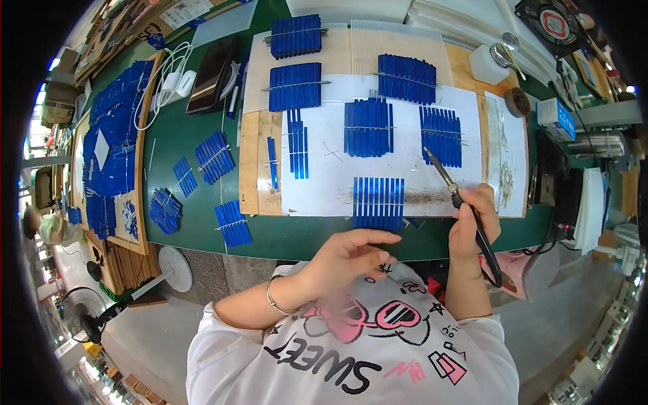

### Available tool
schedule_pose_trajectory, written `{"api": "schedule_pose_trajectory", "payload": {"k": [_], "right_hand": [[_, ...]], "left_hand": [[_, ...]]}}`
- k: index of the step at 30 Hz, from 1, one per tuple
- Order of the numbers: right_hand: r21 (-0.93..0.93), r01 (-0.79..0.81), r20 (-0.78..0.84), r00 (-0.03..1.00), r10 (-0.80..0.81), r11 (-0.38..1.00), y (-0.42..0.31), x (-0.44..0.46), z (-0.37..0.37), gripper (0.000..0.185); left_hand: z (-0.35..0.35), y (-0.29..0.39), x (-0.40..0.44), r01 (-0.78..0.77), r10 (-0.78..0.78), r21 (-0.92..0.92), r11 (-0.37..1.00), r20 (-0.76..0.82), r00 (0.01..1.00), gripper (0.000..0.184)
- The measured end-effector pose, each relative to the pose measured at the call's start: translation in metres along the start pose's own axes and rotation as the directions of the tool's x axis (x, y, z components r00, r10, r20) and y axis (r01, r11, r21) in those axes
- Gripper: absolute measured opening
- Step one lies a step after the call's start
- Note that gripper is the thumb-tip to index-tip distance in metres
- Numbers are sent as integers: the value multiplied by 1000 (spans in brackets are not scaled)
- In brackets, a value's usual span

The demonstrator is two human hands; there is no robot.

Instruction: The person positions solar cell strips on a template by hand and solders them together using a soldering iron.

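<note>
My right hand (478,214) grips a black-handled soldering iron (443,173), fingers wrapped round the handle. Its tip reaches the lower left of a bundle of blue strips (445,135) joined by a thin wire; contact cannot be made out. Just below a row of spaced blue strips (379,202) at the near edge of the board, my left hand (345,263) is held with the index finger stretched out and the thumb apart. Nothing shows in it. More wired strip bundles lie on the white sheet, including a large middle one (368,128) and a narrow one (298,144).
A wooden tray (140,196) holds many blue strips at left. Small strip groups (214,157) lie on the green mat (192,233). A phone (212,74), white cables, a white bottle (487,65), a round tin (518,102) and a blue box (555,120) stand around the board.
</note>
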State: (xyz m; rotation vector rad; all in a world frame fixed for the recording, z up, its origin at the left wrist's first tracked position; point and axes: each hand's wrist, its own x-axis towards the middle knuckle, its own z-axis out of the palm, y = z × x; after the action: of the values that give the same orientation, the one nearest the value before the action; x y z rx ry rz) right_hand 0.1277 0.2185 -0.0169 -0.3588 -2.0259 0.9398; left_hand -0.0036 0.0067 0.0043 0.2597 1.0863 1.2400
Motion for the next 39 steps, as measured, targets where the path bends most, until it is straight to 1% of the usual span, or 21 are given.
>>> {"api": "schedule_pose_trajectory", "payload": {"k": [1, 3, 7, 9, 11, 13, 15, 17, 19, 20, 22, 26, 30, 32, 34, 35, 37, 38, 39], "right_hand": [[20, -17, -12, 1000, 17, 1000, -1, 0, 1, 20], [35, -32, -26, 999, 33, 999, -1, 0, 0, 20], [14, -24, -14, 1000, 25, 1000, 1, -1, -2, 21], [12, -15, -17, 1000, 16, 1000, 1, -1, -1, 21], [58, -35, -38, 999, 37, 998, 0, -1, 1, 21], [60, -28, -42, 999, 31, 998, 1, -2, 1, 21], [68, -19, -45, 999, 22, 997, 2, -3, 1, 21], [51, -65, -57, 996, 68, 997, 0, -4, 1, 22], [58, -50, -69, 996, 54, 997, 1, -4, 2, 22], [41, -38, -70, 997, 41, 998, 3, -4, 2, 22], [24, -24, -75, 997, 25, 999, 4, -4, 2, 22], [15, -13, -69, 998, 14, 1000, 4, -4, 3, 21], [-1, -31, -55, 998, 31, 1000, 3, -4, 2, 21], [-11, -10, -56, 998, 9, 1000, 4, -3, 2, 21], [-22, 8, -59, 998, -10, 1000, 3, -2, 2, 21], [-14, -12, -53, 999, 11, 1000, 1, -2, 2, 21], [-5, -32, -50, 998, 32, 999, 0, -2, 2, 20], [-6, -24, -47, 999, 24, 1000, 0, -2, 2, 20], [-5, -15, -42, 999, 15, 1000, 1, -1, 2, 20]], "left_hand": [[2, 1, 2, -3, 3, 1, 1000, 5, 1000, 36], [6, 4, 5, -100, 99, -25, 995, -35, 994, 36], [7, 3, 7, -141, 141, -13, 990, -43, 989, 37], [5, 3, 4, -202, 203, 63, 977, -16, 979, 37], [0, 8, 1, -231, 233, 82, 970, -19, 972, 35], [-9, 20, -5, -264, 268, 105, 959, -31, 963, 33], [-27, 52, -5, -319, 372, 338, 886, -104, 922, 29], [-52, 82, 1, -363, 456, 357, 861, -224, 861, 28], [-72, 113, 7, -350, 439, 300, 887, -314, 842, 26], [-80, 123, 10, -353, 443, 304, 885, -315, 839, 26], [-90, 138, 16, -320, 390, 237, 917, -377, 840, 25], [-99, 146, 23, -328, 383, 206, 922, -357, 852, 25], [-101, 146, 27, -300, 350, 188, 935, -356, 867, 27], [-102, 146, 27, -288, 338, 187, 939, -361, 869, 28], [-103, 145, 26, -307, 327, 113, 945, -340, 882, 30], [-105, 145, 24, -305, 326, 115, 945, -338, 883, 30], [-112, 147, 17, -234, 205, -125, 964, -212, 956, 29], [-116, 147, 14, -234, 204, -123, 965, -212, 956, 29], [-120, 147, 10, -233, 207, -142, 962, -175, 962, 29]]}}
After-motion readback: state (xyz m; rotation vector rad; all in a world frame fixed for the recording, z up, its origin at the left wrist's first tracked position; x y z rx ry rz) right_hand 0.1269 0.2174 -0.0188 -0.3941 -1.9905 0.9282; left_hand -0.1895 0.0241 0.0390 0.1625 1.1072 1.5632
